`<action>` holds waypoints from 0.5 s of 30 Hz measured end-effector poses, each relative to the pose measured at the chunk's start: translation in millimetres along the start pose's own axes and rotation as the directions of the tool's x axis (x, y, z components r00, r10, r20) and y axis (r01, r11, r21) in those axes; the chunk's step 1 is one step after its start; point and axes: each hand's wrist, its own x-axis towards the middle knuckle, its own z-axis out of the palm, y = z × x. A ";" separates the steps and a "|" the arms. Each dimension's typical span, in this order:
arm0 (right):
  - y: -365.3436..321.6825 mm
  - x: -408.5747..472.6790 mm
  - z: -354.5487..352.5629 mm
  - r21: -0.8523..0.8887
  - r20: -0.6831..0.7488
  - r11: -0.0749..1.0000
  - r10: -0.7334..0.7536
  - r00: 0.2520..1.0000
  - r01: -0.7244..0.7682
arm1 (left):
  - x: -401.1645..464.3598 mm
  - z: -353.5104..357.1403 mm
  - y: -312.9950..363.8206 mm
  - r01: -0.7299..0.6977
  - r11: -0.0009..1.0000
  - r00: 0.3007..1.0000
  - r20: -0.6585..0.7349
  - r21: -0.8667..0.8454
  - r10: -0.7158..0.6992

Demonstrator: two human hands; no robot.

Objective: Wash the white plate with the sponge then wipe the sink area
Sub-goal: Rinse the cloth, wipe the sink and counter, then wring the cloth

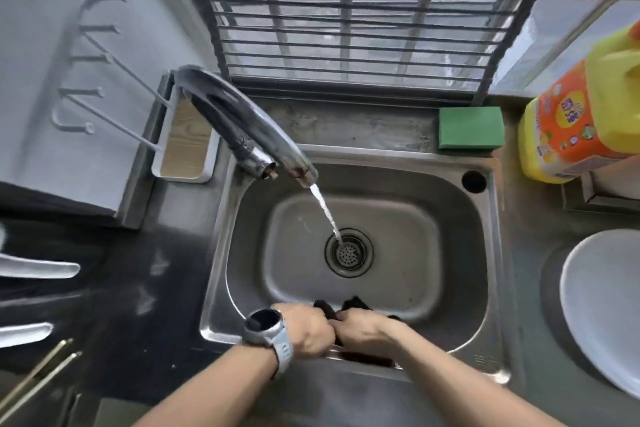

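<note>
1. White plate (604, 308) — lies on the counter at the sink's right edge, partly cut off by the frame, untouched by either hand; it appears set aside, though its cleanness cannot be judged.
2. Left hand (306, 328) — watch on the wrist, fingers curled tight around one end of a dark cloth (349, 308) at the near rim of the sink (491, 184).
3. Right hand (363, 329) — touching the left, fingers closed on the cloth's other end. Judged step: wringing before wiping.
4. Advice: twist the hands in opposite directions over the basin so runoff falls inside, not on the counter.
5. Faucet (249, 125) runs straight into the drain (349, 252); shut it off once the cloth is rinsed.
6. Green sponge (471, 128) rests at the back right corner of the sink ledge, beside the yellow detergent bottle (571, 121).
</note>
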 end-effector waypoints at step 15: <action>5.0 127.2 -51.6 -0.450 -0.549 0.893 -0.286 0.786 0.010 | 115.3 16.3 -95.1 0.209 0.948 0.871 -0.485 0.239 -0.070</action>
